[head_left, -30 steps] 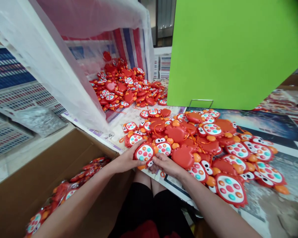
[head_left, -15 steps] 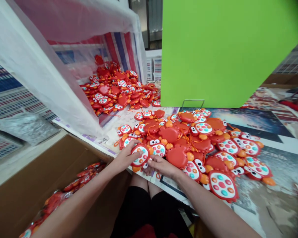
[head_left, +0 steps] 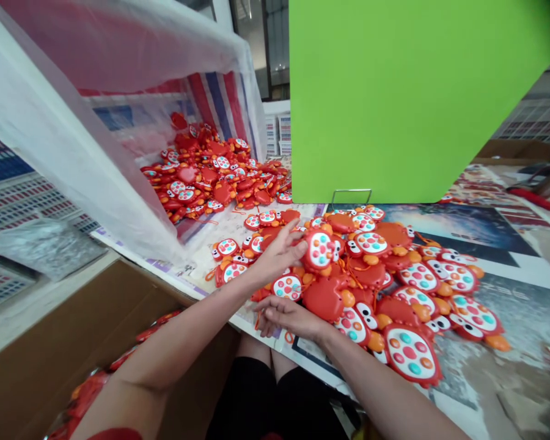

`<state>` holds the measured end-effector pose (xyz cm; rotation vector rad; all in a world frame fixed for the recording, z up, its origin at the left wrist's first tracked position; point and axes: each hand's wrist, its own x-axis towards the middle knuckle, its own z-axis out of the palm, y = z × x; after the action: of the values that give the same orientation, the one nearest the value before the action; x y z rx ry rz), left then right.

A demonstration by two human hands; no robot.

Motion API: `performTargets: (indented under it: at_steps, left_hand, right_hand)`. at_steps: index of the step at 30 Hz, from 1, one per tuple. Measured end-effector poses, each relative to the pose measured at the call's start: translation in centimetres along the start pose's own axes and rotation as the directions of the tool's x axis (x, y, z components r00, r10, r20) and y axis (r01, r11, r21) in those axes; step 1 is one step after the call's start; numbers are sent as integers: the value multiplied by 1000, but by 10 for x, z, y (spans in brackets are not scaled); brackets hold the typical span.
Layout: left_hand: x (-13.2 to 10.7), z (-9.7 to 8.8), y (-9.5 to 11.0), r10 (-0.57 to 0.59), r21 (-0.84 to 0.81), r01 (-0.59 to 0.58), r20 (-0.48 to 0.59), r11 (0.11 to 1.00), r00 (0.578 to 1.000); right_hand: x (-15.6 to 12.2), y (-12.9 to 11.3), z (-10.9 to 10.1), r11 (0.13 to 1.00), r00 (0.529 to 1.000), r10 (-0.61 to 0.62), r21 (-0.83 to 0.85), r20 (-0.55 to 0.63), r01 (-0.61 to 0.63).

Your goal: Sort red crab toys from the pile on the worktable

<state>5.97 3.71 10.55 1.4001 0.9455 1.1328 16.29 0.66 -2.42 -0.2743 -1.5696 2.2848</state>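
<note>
My left hand [head_left: 284,249] reaches over the heap with thumb and fingers apart. Its thumb tip is at the left rim of a red crab toy [head_left: 319,249], which lies tilted on other toys, white button face toward me. Whether the thumb still presses on it is hard to see. At the table's front edge, my right hand [head_left: 291,316] is loosely curved, fingers apart, with no toy in it. Just beyond it is another crab toy [head_left: 288,286], face up. A red toy back [head_left: 325,298] lies right of that. An orange cord loop [head_left: 289,337] is below my right hand.
More crab toys [head_left: 220,177] are piled inside a sheeted enclosure [head_left: 256,104] at the back left. A green board [head_left: 385,98] stands behind the near heap. At lower left is a cardboard box [head_left: 119,293] with bagged red toys [head_left: 89,391]. Red-handled pliers [head_left: 534,198] lie far right.
The crab toy between both hands has gone from the front edge. My left hand has moved right and away from me, to a face-up toy on the heap. My right hand stays near the edge.
</note>
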Motion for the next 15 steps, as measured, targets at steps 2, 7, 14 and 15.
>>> performTargets:
  at_steps: [2,7,14,15]
  left_hand:
    - [15,-8,-2,68,50,-68,-3,996,998]
    - [51,-76,-26,185,422,-46,-295,905,937]
    - [83,-194,-67,143,691,309,-513,654,846]
    - [88,-206,-71,157,714,328,-521,619,839]
  right_hand:
    - [0,-1,1,1000,1000,16,15,1,-16]
    - [2,-1,3,995,1000,19,97,2,-19]
    - [3,1,5,983,999,50,178,-4,-48]
    - [3,2,5,981,998,56,187,-7,-54]
